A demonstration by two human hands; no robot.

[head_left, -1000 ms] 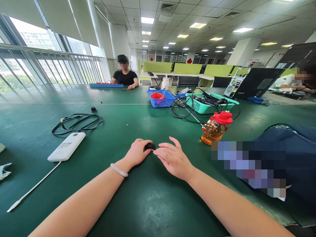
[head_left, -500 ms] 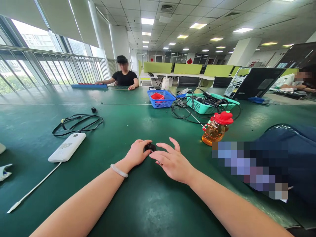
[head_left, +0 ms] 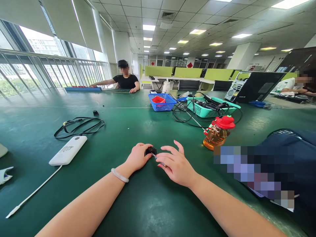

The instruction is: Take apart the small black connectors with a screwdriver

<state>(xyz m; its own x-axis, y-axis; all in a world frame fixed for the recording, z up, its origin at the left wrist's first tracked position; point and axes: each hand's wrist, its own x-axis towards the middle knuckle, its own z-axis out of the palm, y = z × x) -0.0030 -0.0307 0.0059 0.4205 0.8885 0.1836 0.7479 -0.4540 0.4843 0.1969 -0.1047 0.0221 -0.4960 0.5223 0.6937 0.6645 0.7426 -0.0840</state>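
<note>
My left hand (head_left: 139, 157), with a pale bangle (head_left: 119, 175) on its wrist, is closed on a small black object (head_left: 151, 150) at the table's middle. The object's kind is too small to make out. Just to the right, my right hand (head_left: 175, 164) pinches a slim, pointed metallic tool (head_left: 154, 155) between thumb and fingers. Its tip reaches the near side of the black object; whether it touches cannot be told. Most of the tool is hidden by the fingers, while the upper fingers of that hand are raised.
On the green table (head_left: 118, 210) lie a white power bank (head_left: 67, 151) with a cable and a black coiled cord (head_left: 79, 126). A red-lidded bottle (head_left: 217, 135) and dark bag (head_left: 278, 158) sit right. Blue basket (head_left: 161, 104) and teal basket (head_left: 204, 112) stand behind. A person (head_left: 125, 80) sits opposite.
My right hand has shifted slightly right and turned, and the slim tool now shows between its fingers and the black object. My left hand keeps its hold. The whole view has tilted slightly upward.
</note>
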